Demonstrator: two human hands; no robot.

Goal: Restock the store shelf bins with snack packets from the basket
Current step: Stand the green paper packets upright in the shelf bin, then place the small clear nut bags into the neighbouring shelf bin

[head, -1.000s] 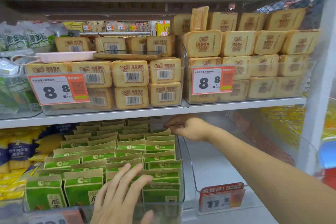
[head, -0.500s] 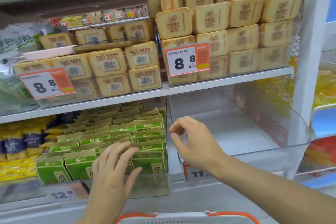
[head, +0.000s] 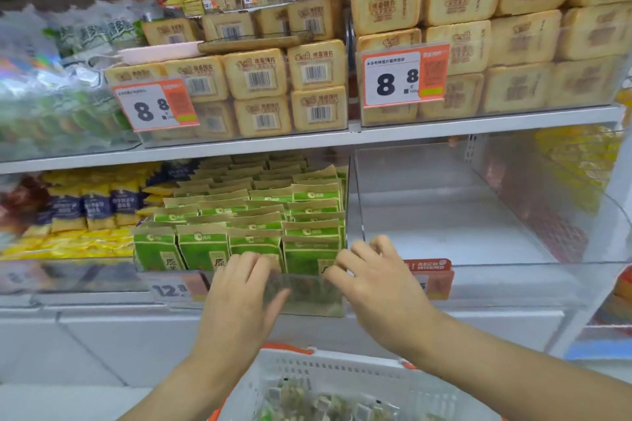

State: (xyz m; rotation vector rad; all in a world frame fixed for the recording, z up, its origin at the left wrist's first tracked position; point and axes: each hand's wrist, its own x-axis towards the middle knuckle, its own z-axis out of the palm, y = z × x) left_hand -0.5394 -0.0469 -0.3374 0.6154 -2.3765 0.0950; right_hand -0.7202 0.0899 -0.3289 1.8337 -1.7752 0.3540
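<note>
Upright green-and-tan paper snack packets [head: 253, 225] in rows running back-to-front inside clear plastic shelf bin [head: 307, 297], faces forward, left hand [head: 239, 287] relaxed, fingers on front packets, right hand [head: 376, 280] loosely curled at bin's front corner, grasp unclear, white plastic basket [head: 328, 372] below

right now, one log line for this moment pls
left hand: open, on green packets at bin front | right hand: fingers curled at bin's right corner, grip unclear | clear bin: no packets | basket: below

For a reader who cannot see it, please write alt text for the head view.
Two hands, left and right, touch the front row of green packets in a clear bin on a store shelf. The bin to the right holds nothing, and a white basket waits below.
</note>
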